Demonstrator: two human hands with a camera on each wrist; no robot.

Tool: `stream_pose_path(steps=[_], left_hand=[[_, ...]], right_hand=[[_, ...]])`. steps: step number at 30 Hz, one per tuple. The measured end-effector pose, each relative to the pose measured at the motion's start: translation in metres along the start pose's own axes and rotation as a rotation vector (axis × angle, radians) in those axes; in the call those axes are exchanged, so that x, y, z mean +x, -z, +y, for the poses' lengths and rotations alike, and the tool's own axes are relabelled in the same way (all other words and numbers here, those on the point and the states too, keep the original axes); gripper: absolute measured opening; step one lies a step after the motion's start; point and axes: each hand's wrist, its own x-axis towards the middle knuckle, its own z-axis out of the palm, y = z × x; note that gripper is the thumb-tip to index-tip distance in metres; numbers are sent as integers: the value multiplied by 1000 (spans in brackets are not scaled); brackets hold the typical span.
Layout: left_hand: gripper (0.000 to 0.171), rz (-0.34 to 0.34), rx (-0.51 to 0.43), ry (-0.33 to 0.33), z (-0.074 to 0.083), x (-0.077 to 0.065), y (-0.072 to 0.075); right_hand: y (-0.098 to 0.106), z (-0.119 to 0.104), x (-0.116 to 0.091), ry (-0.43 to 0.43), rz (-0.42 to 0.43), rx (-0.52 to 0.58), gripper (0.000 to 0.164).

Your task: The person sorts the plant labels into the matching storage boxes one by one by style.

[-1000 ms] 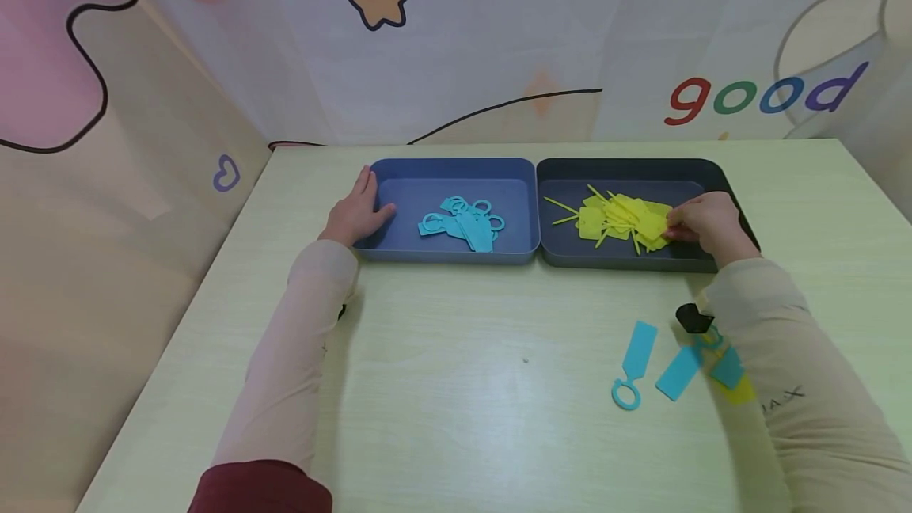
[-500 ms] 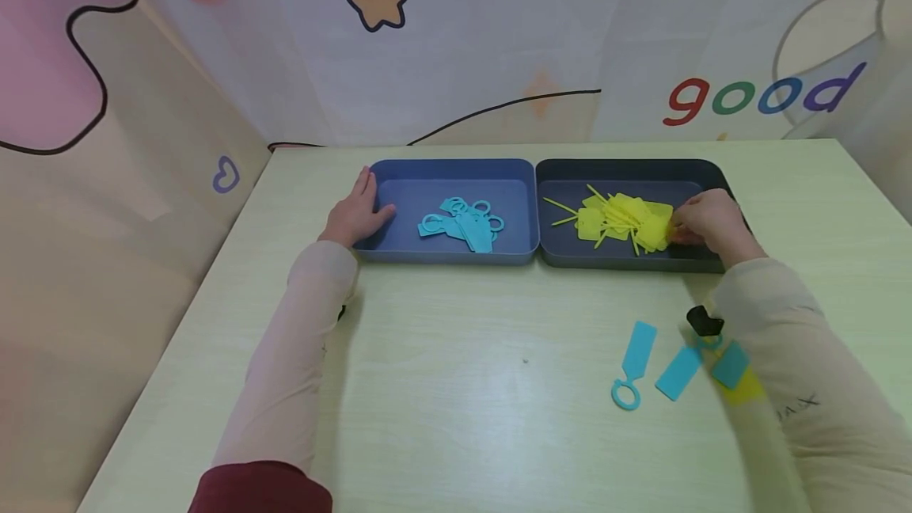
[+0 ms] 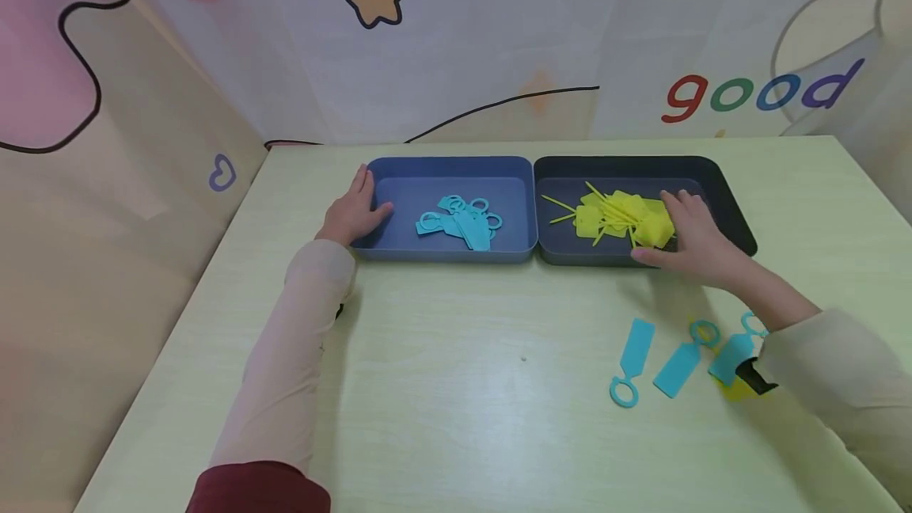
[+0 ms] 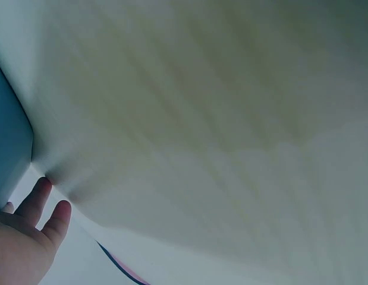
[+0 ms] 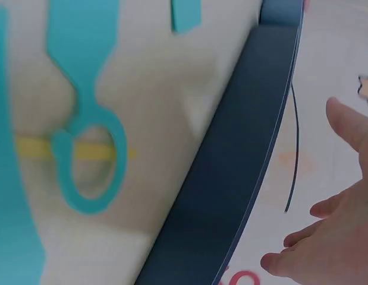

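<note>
My left hand (image 3: 351,212) rests on the left rim of a blue tray (image 3: 392,188), fingers extended. A pile of light-blue tags with ring ends (image 3: 470,226) lies in that tray. Over the front right of a dark tray (image 3: 723,204), my right hand (image 3: 694,248) hovers with thumb and fingers spread, holding nothing visible. Its fingertips are beside a heap of yellow tags (image 3: 613,216) with thin stems. In the right wrist view the right hand (image 5: 344,219) shows beyond the dark tray's wall (image 5: 225,160), fingers apart.
On the table in front of the dark tray lie a blue tag (image 3: 636,347), a second blue tag (image 3: 677,370) and a third (image 3: 730,359), partly behind the right sleeve. Yellow pieces (image 3: 734,392) show beneath them. A printed cloth wall (image 3: 484,38) stands behind the table.
My right hand has gone from pinching at the right side of the yellow heap to spread fingers, with its wrist lower and further right. The left hand stays put.
</note>
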Motion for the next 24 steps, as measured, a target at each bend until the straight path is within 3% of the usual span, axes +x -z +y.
stream_pose_path(steps=[12,24], left_hand=[[78,7,1,0,-2,3,-2],[77,10,0,-2,-1,1,-1]], right_hand=[[-46,-21,-53,75,-131,-108,114],[-66,-20,-74,28,-112,-273,112]])
